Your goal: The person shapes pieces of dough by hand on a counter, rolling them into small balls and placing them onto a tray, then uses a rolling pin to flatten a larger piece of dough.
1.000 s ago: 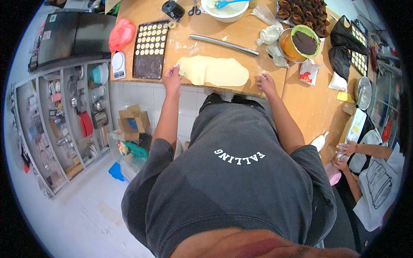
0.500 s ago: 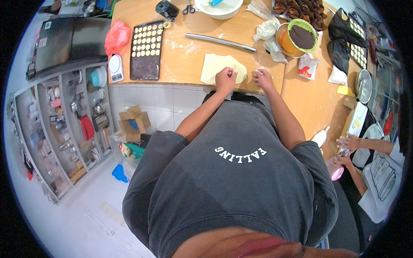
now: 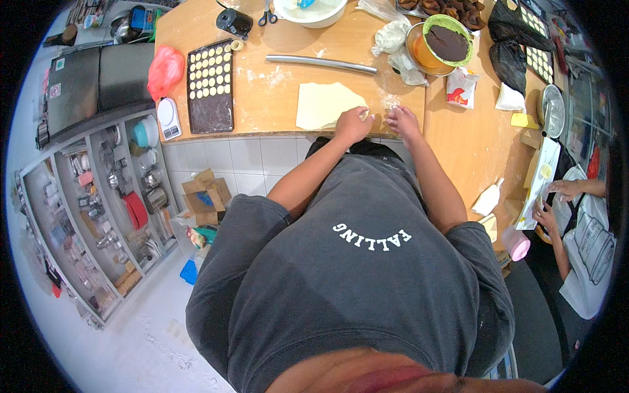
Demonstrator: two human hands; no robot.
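Note:
A pale yellow rolled-out dough sheet [image 3: 319, 105] lies flat near the table's front edge. My left hand [image 3: 354, 124] is closed at its right edge, fingertips pinched together and covering that edge of the dough. Beside it, a short gap to the right, my right hand [image 3: 403, 124] has its fingers curled in a pinch just above the table. Whatever is between the fingertips of either hand is too small to make out. Beyond the dough lies a metal rolling rod [image 3: 321, 63]. Left of the sheet, a dark baking tray [image 3: 211, 116] carries rows of small round dough pieces.
A white scale [image 3: 169, 119] and red plastic bag [image 3: 165, 72] stand left. Rightward are an orange bowl [image 3: 419, 52] with a green-rimmed dish of dark filling, a paper packet [image 3: 461, 88] and a black bag [image 3: 508, 64]. A co-worker's hands [image 3: 557, 203] are at the far right.
My left hand has moved right along the dough to its right edge, closer to my right hand. The whole view has shifted slightly. The co-worker's hands have moved up from the pink container.

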